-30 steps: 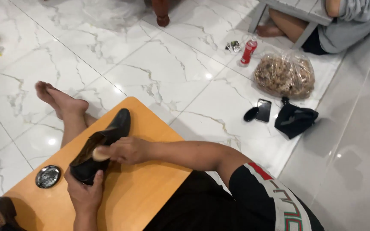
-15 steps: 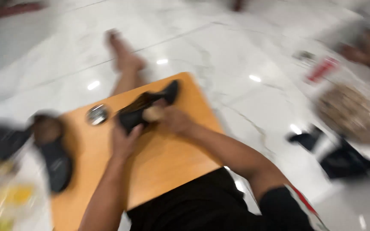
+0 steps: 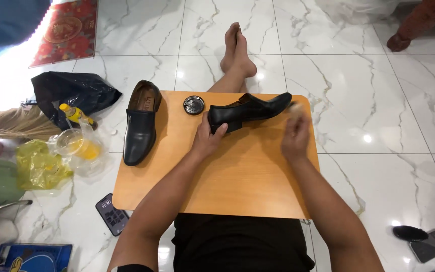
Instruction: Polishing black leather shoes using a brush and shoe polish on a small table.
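Note:
A black leather shoe (image 3: 250,110) lies on its side on a small wooden table (image 3: 237,186) over my lap. My left hand (image 3: 208,139) grips the shoe at its heel end. My right hand (image 3: 296,135) is at the shoe's toe, closed on a small pale brush or cloth that is blurred by motion. A second black shoe (image 3: 141,122) rests upright on the table's left edge. An open round tin of polish (image 3: 194,105) sits between the two shoes.
My bare feet (image 3: 237,48) stretch out on the white marble floor beyond the table. A phone (image 3: 112,214) lies by the table's left corner. Plastic bags, a yellow bottle (image 3: 74,113) and a black bag (image 3: 74,90) crowd the left. Another phone (image 3: 429,245) lies at the right.
The view has swung and steadied over the table. My right hand has moved from the middle of the shoe out to its toe. My left hand still holds the heel.

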